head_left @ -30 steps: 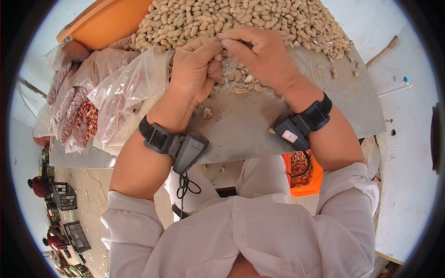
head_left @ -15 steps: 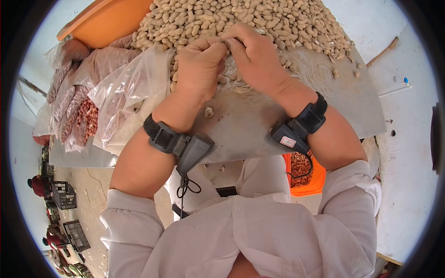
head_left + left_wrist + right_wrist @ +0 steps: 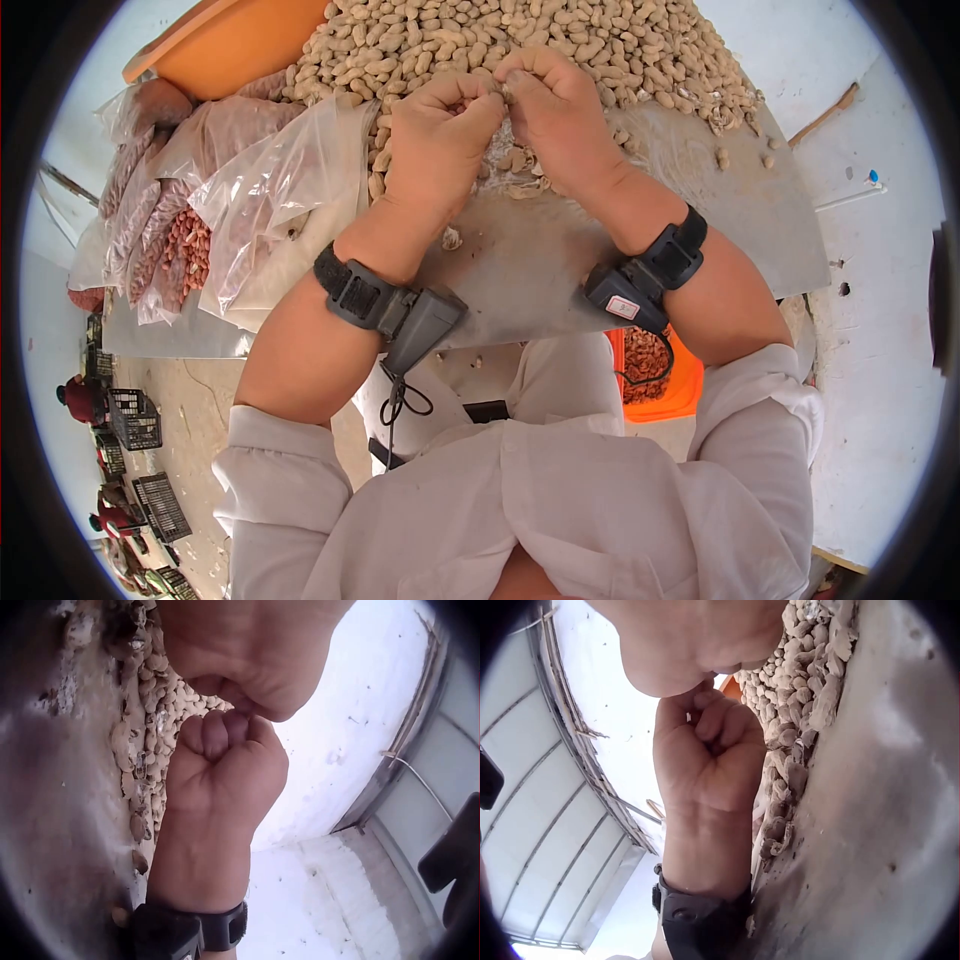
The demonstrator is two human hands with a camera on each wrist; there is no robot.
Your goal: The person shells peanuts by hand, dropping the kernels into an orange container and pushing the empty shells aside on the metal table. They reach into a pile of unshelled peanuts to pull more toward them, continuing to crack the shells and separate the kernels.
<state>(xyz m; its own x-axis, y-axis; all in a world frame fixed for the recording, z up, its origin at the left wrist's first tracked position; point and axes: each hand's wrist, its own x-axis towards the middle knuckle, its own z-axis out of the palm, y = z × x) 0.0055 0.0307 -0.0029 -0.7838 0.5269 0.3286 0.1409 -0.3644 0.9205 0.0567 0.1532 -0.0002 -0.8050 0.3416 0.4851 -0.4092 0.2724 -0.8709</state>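
Observation:
My left hand (image 3: 440, 140) and right hand (image 3: 560, 120) meet over the near edge of a heap of unshelled peanuts (image 3: 430, 45). Thumbs and forefingers pinch a peanut between the two hands, mostly hidden by the fingertips. The left hand's other fingers curl into its palm, as the right wrist view shows. Curled fingers also show on the right hand (image 3: 225, 765) in the left wrist view. Below the hands, broken peanut shells (image 3: 525, 185) lie on the grey metal tabletop (image 3: 520, 260).
Clear plastic bags of shelled red peanuts (image 3: 185, 250) lie on the left, beside a large orange basin (image 3: 230, 50). An orange container (image 3: 680, 390) with reddish bits stands below the table's front edge. Black crates (image 3: 135, 420) and people are on the floor far left.
Both hands have shifted slightly right, fingertips staying close together. The left wrist has moved forward and right. More of the shells below the hands shows than half a second ago.

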